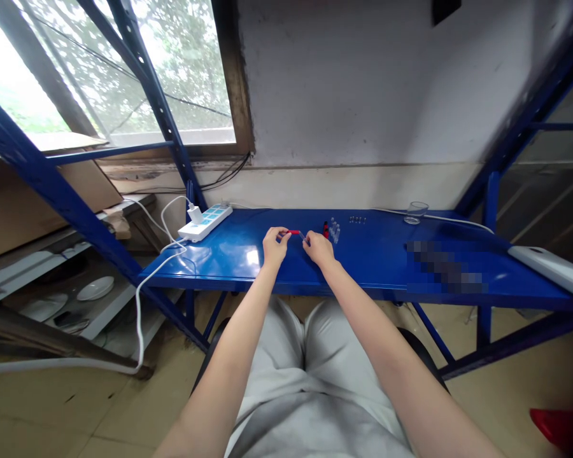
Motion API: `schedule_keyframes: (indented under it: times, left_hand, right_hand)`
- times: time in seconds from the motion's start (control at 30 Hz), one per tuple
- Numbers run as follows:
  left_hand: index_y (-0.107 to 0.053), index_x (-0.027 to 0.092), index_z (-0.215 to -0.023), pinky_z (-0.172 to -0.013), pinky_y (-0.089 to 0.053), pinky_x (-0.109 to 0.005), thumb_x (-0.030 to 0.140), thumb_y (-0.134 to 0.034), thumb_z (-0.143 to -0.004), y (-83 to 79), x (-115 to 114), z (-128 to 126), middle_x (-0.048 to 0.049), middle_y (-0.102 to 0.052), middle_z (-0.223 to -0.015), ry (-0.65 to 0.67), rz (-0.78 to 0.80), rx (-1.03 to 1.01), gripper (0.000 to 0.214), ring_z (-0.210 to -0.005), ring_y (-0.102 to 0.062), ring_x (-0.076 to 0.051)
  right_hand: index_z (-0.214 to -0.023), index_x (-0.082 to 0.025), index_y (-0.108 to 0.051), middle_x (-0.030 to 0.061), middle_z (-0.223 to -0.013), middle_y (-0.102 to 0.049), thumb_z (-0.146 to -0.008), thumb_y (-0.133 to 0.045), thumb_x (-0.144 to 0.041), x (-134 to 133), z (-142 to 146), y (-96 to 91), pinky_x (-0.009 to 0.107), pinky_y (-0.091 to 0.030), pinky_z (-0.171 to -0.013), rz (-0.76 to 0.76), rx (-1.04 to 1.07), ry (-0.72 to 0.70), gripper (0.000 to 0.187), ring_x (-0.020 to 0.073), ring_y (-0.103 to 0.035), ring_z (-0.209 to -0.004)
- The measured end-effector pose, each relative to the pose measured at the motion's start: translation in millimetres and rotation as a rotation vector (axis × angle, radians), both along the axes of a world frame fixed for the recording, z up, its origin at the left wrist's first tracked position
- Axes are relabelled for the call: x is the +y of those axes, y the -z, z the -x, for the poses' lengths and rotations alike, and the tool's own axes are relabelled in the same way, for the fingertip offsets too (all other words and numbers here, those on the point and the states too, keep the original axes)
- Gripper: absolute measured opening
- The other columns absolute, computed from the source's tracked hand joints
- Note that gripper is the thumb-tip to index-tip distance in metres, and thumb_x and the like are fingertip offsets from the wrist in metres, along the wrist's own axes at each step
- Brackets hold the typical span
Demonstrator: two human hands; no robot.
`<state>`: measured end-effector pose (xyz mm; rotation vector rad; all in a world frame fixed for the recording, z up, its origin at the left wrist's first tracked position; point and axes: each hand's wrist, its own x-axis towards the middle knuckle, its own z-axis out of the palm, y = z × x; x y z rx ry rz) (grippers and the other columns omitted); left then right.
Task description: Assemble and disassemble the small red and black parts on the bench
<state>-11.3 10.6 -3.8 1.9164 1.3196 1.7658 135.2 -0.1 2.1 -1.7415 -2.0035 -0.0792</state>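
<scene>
slim tube [295,232], glossy red with clear right end; left hand [275,245] pinches red part, right hand [319,248] pinches clear part, behind front edge of blue table [377,257].

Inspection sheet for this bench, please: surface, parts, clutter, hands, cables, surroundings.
Surface: blue tabletop, glossy, glare toward the left.
Job's things: red piece and clear piece in hand; red part, clear pieces and small bits on the tabletop.
Clutter: power strip, back left; glass cup, back right; dark item, pixelated.
Hands: left hand grips red piece; right hand, clear piece.
Cables: white cable hangs off the left end.
Surroundings: window, left; wall behind.
</scene>
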Motion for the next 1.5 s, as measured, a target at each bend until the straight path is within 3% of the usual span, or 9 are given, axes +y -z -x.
schedule_keyframes:
  times: [0.57, 0.83, 1.07, 1.33, 1.5]
  left_hand:
    - [-0.060, 0.018, -0.084, -0.066, -0.046, -0.024, 0.019, -0.055, -0.076, 3.7, 4.2, 0.7, -0.0025, -0.060, -0.081, -0.001, -0.008, 0.020, 0.009, -0.067, -0.054, -0.011]
    - [-0.059, 0.020, -0.109, -0.077, -0.046, -0.027, 0.018, -0.043, -0.084, -3.6, -6.6, -1.2, -0.0053, -0.060, -0.091, 0.032, -0.080, 0.180, 0.029, -0.081, -0.055, -0.014]
    - [-0.049, 0.024, -0.124, -0.081, -0.045, -0.029, 0.018, -0.045, -0.083, -2.4, -9.4, -4.3, -0.0045, -0.061, -0.095, 0.054, -0.057, 0.300, 0.042, -0.083, -0.055, -0.015]
    - [-0.060, 0.022, -0.107, -0.086, -0.045, -0.032, 0.016, -0.045, -0.082, -1.3, -10.7, -6.1, -0.0057, -0.061, -0.101, 0.104, -0.058, 0.370, 0.030, -0.096, -0.055, -0.017]
    - [-0.060, 0.020, -0.101, -0.078, -0.047, -0.028, 0.016, -0.049, -0.080, -2.1, -10.8, -6.1, -0.0047, -0.061, -0.098, 0.125, -0.038, 0.315, 0.024, -0.079, -0.056, -0.013]
  right_hand:
    - [-0.088, -0.019, -0.051, 0.0069, -0.087, -0.061, -0.084, -0.043, -0.025, -0.2, 0.4, 0.0, 0.025, -0.035, -0.059, 0.004, -0.028, -0.012, 0.010, 0.0175, -0.056, -0.080]
    - [-0.089, -0.019, -0.052, 0.0077, -0.088, -0.062, -0.083, -0.043, -0.023, -1.7, 2.6, -1.2, 0.025, -0.034, -0.058, 0.026, -0.064, -0.029, 0.011, 0.0177, -0.056, -0.079]
    - [-0.089, -0.019, -0.051, 0.0067, -0.086, -0.062, -0.083, -0.044, -0.025, -1.4, 1.0, -0.7, 0.025, -0.033, -0.057, 0.009, -0.042, -0.036, 0.011, 0.0174, -0.057, -0.077]
    - [-0.087, -0.019, -0.052, 0.0062, -0.085, -0.062, -0.083, -0.046, -0.026, 0.6, 0.4, 1.5, 0.025, -0.033, -0.056, -0.003, -0.019, -0.024, 0.010, 0.0170, -0.056, -0.076]
    - [-0.087, -0.019, -0.052, 0.0053, -0.083, -0.061, -0.082, -0.046, -0.026, 1.6, -0.4, 2.7, 0.024, -0.032, -0.055, -0.017, -0.005, -0.037, 0.010, 0.0165, -0.055, -0.074]
